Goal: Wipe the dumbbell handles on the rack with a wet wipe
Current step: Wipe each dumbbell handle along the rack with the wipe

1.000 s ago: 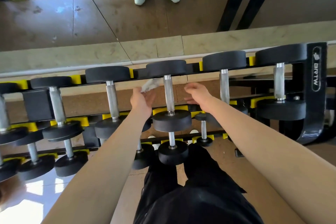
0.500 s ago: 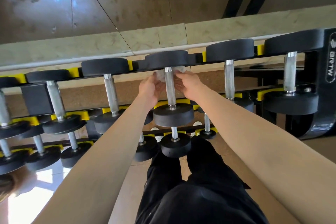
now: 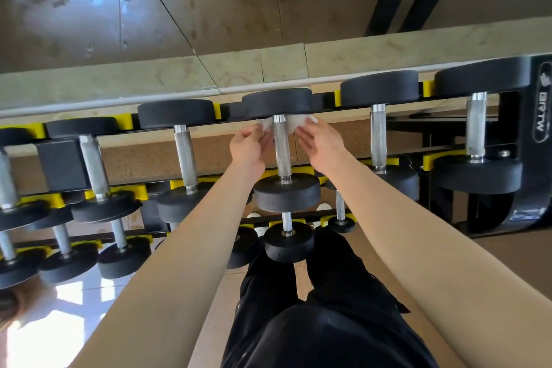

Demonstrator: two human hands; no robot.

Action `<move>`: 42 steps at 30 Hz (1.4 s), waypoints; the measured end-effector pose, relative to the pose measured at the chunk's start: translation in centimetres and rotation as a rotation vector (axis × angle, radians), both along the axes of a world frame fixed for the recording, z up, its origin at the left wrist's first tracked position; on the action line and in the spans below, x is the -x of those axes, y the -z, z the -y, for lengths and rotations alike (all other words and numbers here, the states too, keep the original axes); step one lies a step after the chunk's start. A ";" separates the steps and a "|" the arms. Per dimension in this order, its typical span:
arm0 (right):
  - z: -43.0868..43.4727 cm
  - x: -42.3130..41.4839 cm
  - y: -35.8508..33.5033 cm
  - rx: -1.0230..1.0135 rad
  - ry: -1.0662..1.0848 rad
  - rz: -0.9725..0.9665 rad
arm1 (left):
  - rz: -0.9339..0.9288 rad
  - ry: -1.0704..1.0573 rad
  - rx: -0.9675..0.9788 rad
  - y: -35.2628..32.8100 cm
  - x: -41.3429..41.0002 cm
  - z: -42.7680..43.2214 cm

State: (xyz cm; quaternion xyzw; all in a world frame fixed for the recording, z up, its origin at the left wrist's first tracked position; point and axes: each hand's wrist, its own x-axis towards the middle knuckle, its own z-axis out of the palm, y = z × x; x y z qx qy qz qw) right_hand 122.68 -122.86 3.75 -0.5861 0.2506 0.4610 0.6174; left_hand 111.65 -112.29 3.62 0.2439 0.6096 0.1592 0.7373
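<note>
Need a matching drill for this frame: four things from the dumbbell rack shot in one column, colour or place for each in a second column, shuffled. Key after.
Column one
1. wet wipe
2. dumbbell handle in the middle of the top row
3. rack end plate
4. cradles under the dumbbell heads

Column two
A. yellow
B. white, pinched by the left hand and the right hand
C. black with lettering, far right
D. silver, between the two hands

Pairs: 1-B, 2-D, 3-C, 4-A
</note>
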 end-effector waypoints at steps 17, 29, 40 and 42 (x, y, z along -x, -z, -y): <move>-0.2 2.2 -0.7 0.070 -0.267 0.133 | -0.368 0.740 -0.453 -0.9 3.8 -1.1; 3.1 2.9 0.6 0.216 -0.317 0.177 | -0.412 1.225 -0.678 -0.7 5.4 -0.4; 5.5 2.1 0.0 0.527 -0.656 0.495 | -0.456 1.474 -0.734 -0.9 6.3 0.8; 4.9 3.0 0.2 0.534 -0.735 0.554 | -0.430 1.550 -0.728 -1.5 6.9 0.1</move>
